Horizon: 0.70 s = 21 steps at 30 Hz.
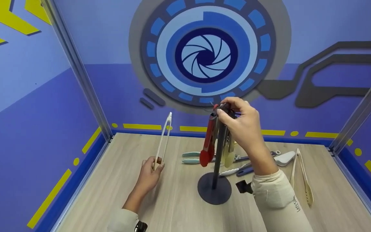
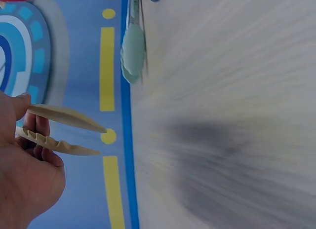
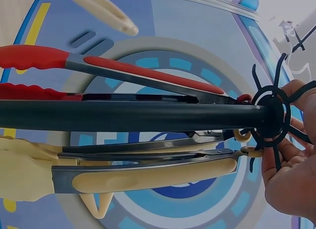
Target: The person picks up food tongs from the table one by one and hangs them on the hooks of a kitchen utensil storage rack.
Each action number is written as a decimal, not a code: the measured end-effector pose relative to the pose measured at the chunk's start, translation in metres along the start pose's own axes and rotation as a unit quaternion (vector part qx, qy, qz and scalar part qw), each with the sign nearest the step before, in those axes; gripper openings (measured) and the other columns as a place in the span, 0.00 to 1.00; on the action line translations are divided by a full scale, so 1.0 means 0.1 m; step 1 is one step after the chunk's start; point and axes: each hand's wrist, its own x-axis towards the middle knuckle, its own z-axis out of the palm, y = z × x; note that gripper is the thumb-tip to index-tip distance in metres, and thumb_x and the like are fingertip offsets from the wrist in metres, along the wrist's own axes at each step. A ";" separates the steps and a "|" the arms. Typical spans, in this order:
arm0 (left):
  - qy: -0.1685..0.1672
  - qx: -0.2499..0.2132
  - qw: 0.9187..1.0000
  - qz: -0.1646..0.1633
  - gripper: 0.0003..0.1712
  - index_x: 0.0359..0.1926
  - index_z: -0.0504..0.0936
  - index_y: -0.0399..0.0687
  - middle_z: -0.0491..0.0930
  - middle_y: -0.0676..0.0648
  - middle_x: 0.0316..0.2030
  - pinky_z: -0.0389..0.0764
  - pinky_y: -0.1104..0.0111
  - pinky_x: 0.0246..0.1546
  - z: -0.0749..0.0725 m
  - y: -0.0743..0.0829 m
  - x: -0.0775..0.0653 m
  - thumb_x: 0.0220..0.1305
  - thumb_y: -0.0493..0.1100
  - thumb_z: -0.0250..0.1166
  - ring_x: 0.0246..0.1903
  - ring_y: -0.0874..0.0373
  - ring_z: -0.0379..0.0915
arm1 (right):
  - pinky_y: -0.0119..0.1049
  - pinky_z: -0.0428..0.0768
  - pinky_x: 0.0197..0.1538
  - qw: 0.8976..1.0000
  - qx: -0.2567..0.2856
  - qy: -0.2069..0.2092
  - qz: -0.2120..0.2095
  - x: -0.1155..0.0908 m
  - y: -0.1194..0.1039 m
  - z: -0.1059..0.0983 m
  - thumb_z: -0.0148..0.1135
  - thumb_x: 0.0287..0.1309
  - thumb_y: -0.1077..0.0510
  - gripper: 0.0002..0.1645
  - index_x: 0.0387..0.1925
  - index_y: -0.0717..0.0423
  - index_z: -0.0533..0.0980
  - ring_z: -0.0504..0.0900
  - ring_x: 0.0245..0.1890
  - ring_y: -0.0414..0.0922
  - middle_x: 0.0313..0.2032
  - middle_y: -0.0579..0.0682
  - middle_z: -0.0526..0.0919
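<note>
My left hand [image 1: 150,174] grips a pair of cream tongs [image 1: 169,118] near their tips, with the hinged end pointing up. In the left wrist view the tips [image 2: 69,118] stick out past the fingers, slightly apart. My right hand [image 1: 245,125] holds the top of a black hanging rack [image 1: 216,175], thumb and fingers around its hook ring [image 3: 270,115]. Red tongs [image 1: 207,156] hang from one hook. Tongs with cream heads and handle grips [image 3: 153,182] hang on the other side of the post. The rack stands upright on its round base [image 1: 214,196].
Mint-headed tongs [image 1: 191,161] lie left of the rack's post. Behind and right of it are a dark blue handle [image 1: 245,170] and a white-headed utensil [image 1: 284,158]. Beige tongs [image 1: 307,187] lie spread at the right. Blue walls [image 1: 108,93] enclose the wooden tabletop [image 1: 108,187].
</note>
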 end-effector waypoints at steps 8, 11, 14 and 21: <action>-0.013 -0.014 0.999 0.038 0.14 0.53 0.79 0.47 0.73 0.43 0.44 0.69 0.66 0.43 0.04 0.23 -0.06 0.79 0.51 0.63 0.43 0.54 0.64 | 0.33 0.81 0.43 1.000 -0.005 -0.004 0.004 0.00 0.01 -0.01 0.71 0.68 0.54 0.13 0.52 0.50 0.84 0.77 0.48 0.42 0.45 0.49 0.87; -0.019 -0.018 0.998 0.051 0.13 0.53 0.78 0.47 0.72 0.42 0.43 0.68 0.66 0.42 0.06 0.31 -0.08 0.79 0.50 0.63 0.41 0.54 0.63 | 0.34 0.81 0.44 1.000 -0.002 -0.005 0.004 0.00 0.01 -0.02 0.71 0.68 0.53 0.13 0.52 0.50 0.84 0.77 0.48 0.42 0.45 0.49 0.87; -0.021 -0.021 0.998 0.058 0.11 0.52 0.79 0.49 0.71 0.42 0.42 0.67 0.67 0.41 0.08 0.38 -0.10 0.79 0.49 0.64 0.40 0.56 0.61 | 0.33 0.82 0.44 1.000 0.000 -0.005 0.005 0.00 0.01 -0.02 0.71 0.68 0.54 0.13 0.52 0.50 0.84 0.78 0.49 0.42 0.45 0.49 0.86; -0.024 -0.033 0.997 0.068 0.11 0.53 0.79 0.48 0.71 0.47 0.41 0.67 0.68 0.42 0.08 0.56 -0.13 0.79 0.49 0.63 0.40 0.56 0.62 | 0.32 0.82 0.43 1.000 0.000 -0.007 0.004 0.00 0.01 -0.02 0.71 0.68 0.53 0.12 0.51 0.48 0.84 0.78 0.49 0.42 0.44 0.49 0.87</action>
